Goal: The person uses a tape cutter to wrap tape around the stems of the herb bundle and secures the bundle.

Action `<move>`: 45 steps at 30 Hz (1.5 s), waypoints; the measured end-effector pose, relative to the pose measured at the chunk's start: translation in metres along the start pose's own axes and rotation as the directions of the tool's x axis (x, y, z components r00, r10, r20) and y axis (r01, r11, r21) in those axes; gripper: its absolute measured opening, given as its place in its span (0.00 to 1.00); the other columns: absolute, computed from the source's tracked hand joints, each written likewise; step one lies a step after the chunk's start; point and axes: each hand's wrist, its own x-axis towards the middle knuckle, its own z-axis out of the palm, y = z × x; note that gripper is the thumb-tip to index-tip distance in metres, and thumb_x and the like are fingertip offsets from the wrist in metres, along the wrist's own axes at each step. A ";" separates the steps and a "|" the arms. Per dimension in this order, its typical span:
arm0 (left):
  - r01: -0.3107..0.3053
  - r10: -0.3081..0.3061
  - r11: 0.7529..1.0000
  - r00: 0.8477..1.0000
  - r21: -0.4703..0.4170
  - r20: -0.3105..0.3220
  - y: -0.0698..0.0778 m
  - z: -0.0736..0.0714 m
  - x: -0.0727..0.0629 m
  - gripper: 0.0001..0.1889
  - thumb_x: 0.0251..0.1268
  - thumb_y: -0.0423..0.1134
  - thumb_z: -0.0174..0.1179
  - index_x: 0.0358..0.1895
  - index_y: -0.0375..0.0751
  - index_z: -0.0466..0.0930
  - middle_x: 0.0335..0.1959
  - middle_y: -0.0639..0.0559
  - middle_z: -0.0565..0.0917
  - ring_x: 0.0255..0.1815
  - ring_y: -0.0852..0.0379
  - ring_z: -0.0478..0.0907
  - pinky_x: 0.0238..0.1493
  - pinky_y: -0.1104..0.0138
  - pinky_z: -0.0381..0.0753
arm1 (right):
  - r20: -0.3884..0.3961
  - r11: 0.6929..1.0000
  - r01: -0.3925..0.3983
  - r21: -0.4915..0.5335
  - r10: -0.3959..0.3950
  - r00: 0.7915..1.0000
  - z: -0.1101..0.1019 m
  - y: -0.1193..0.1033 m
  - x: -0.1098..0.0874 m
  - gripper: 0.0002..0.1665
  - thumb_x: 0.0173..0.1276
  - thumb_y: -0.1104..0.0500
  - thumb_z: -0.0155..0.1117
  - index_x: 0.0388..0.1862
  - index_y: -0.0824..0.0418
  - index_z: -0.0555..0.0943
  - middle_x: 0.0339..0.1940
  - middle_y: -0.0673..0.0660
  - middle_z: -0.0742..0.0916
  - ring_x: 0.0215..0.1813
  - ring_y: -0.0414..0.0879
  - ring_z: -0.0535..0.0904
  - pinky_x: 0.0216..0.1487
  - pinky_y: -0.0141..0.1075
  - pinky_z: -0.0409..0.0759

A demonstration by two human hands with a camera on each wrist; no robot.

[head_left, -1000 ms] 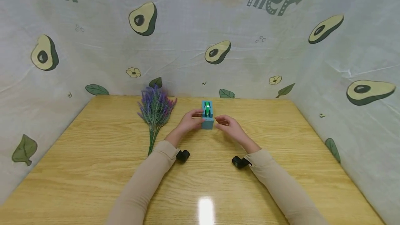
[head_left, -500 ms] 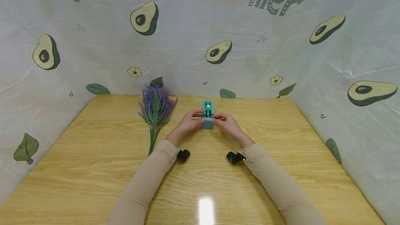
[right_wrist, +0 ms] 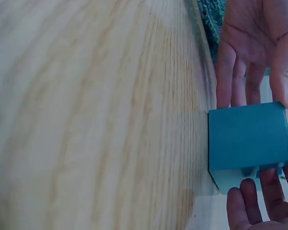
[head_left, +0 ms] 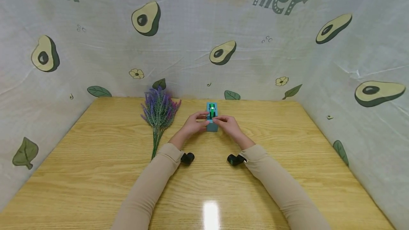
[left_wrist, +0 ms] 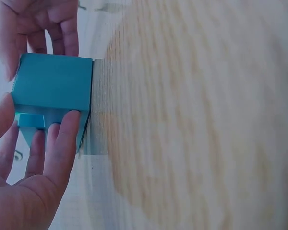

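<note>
A blue tape dispenser [head_left: 212, 127] with a roll of green tape [head_left: 212, 109] stands near the table's far edge, its front end toward me. My left hand [head_left: 193, 124] holds the dispenser's left side, thumb at the top front corner and fingers along the wall. My right hand [head_left: 229, 125] reaches over from the right, thumb and forefinger close together at the serrated cutter, just in front of the roll. I cannot tell whether they pinch the tape's end. In the left wrist view the dispenser's plain front face [left_wrist: 53, 81] hides part of the right fingers.
A bunch of purple and pink artificial lavender [head_left: 158, 113] lies on the wooden table [head_left: 271, 127], left of the left hand, stems toward me. Behind the table hangs a pale cloth [head_left: 185, 45] printed with avocados. Black wrist cameras [head_left: 187, 158] sit at both cuffs.
My right hand has moved left, from beside the dispenser onto its top by the cutter, its fingertips drawing together. The left hand has stayed on the dispenser, which has not moved.
</note>
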 end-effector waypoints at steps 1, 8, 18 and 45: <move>0.008 -0.008 1.000 1.000 -0.005 0.000 0.001 0.000 -0.001 0.22 0.65 0.35 0.58 0.62 0.45 0.71 0.58 0.40 0.70 0.51 0.46 0.75 0.45 0.60 0.80 | -0.005 1.000 -0.004 0.007 0.004 1.000 0.001 0.000 0.001 0.19 0.69 0.55 0.59 0.51 0.68 0.80 0.51 0.62 0.82 0.56 0.52 0.73 0.57 0.44 0.71; 0.046 -0.046 0.999 0.999 -0.020 -0.001 0.002 0.000 0.000 0.22 0.66 0.33 0.56 0.63 0.45 0.70 0.60 0.42 0.69 0.53 0.45 0.74 0.47 0.59 0.79 | -0.044 1.000 -0.020 0.017 0.020 0.999 0.004 -0.004 0.003 0.15 0.65 0.58 0.63 0.46 0.67 0.83 0.46 0.60 0.84 0.50 0.50 0.76 0.51 0.40 0.75; 0.035 -0.035 0.999 0.999 -0.009 -0.002 0.003 0.000 0.001 0.22 0.66 0.34 0.57 0.63 0.46 0.70 0.60 0.42 0.69 0.53 0.45 0.74 0.48 0.58 0.79 | -0.095 0.998 -0.021 0.064 0.027 0.995 0.006 -0.008 0.001 0.12 0.63 0.62 0.65 0.44 0.68 0.84 0.44 0.60 0.84 0.47 0.50 0.78 0.48 0.38 0.77; 0.018 -0.018 0.999 1.000 0.032 -0.021 0.004 0.003 -0.002 0.23 0.66 0.33 0.57 0.64 0.45 0.69 0.59 0.41 0.70 0.52 0.45 0.75 0.46 0.59 0.80 | -0.160 1.000 0.016 0.021 -0.012 0.987 0.004 -0.020 -0.003 0.13 0.63 0.58 0.66 0.41 0.67 0.85 0.41 0.58 0.85 0.45 0.50 0.79 0.47 0.40 0.78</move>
